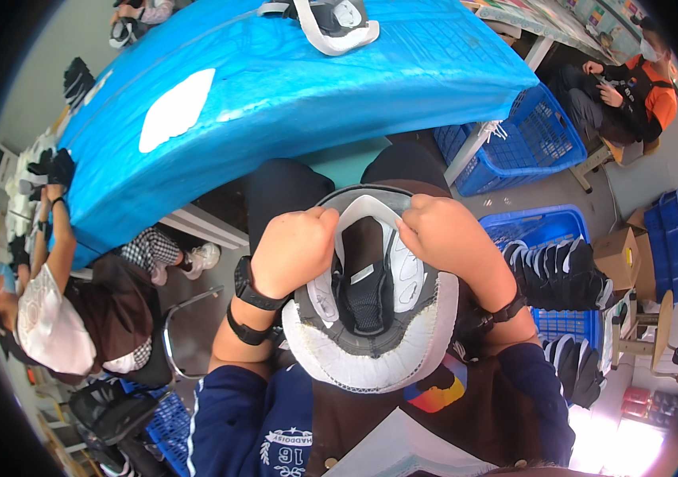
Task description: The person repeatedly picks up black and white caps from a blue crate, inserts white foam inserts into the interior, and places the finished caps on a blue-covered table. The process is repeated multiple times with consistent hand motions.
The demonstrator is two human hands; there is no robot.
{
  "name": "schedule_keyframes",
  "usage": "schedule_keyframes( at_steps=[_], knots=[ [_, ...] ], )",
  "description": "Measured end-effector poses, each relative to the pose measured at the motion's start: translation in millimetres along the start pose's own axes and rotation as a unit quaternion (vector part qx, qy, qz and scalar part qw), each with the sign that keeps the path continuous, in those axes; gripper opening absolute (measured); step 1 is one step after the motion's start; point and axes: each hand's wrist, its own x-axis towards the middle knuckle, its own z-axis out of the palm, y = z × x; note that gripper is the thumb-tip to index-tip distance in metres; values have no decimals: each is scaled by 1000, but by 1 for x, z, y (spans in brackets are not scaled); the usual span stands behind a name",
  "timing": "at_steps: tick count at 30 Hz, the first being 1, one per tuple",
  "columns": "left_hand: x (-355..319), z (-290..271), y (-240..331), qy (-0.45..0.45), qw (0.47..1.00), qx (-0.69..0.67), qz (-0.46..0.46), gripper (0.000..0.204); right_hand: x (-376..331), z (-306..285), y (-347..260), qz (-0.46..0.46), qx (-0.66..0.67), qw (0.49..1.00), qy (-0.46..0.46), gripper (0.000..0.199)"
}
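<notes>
Head view: grey-and-white shoe upper (pixel 371 362) pinched at its far rim

We have the shoe upper just in front of our brown apron (pixel 490 413), near the middle of the scene, its broad white padded end toward us and its dark inside facing up. Our left hand (pixel 295 248) is curled tight, thumb and fingers nipping the left side of the far rim; our right hand (pixel 444 234) is curled the same way on the right side. Between them the white collar edge rises to a peak. We wear black bands (pixel 258 290) on the left arm.

Beyond our knees stands a counter (pixel 291 87) under blue sheeting, with a white flat patch (pixel 176 111) at left and a white-edged piece (pixel 335 36) at the far edge. To our right, a blue basket (pixel 534 219) bears a row of dark shoe uppers (pixel 550 274), near a cardboard box (pixel 617 258). At left, a co-worker (pixel 53 326) in white reaches toward the counter; far right, a person (pixel 649 99) in orange sits.
</notes>
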Motion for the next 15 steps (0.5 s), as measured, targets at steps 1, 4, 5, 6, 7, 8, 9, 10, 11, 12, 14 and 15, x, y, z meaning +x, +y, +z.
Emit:
schedule_keyframes(
  at_steps=[1, 4, 5, 6, 7, 8, 9, 10, 11, 12, 14, 15],
  knots=[
    [0, 2, 0, -5, 1000, 9, -3, 6, 0, 1, 1, -6, -7, 1000, -1, 26],
    [-1, 6, 0, 21, 1000, -2, -3, 6, 0, 3, 5, -21, -18, 1000, -5, 27],
    [-1, 6, 0, 17, 1000, 0, -7, 7, 1, 4, 6, -20, -22, 1000, -8, 27],
    [-1, 7, 0, 15, 1000, 2, -10, 7, 3, 5, 7, -20, -28, 999, -11, 28],
    [-1, 7, 0, 13, 1000, 5, -14, 7, 4, 6, 8, -23, -36, 999, -11, 28],
    [-1, 7, 0, 9, 1000, 6, -19, 7, 5, 7, 8, -27, -44, 999, -10, 28],
    [-1, 8, 0, 5, 1000, 8, -25, 7, 7, 8, 8, -30, -53, 998, -9, 28],
    [0, 8, -1, 2, 999, 9, -30, 7, 8, 8, 8, -30, -56, 998, -12, 28],
    [0, 8, -1, -1, 1000, 10, -30, 7, 8, 9, 8, -31, -61, 998, -15, 29],
    [0, 8, -1, -3, 1000, 10, -29, 7, 8, 9, 8, -31, -65, 997, -19, 29],
    [1, 8, -1, -7, 999, 10, -29, 7, 8, 9, 7, -30, -69, 997, -16, 29],
    [1, 8, -1, -9, 999, 11, -30, 7, 8, 9, 6, -29, -71, 997, -15, 29]
  ],
)
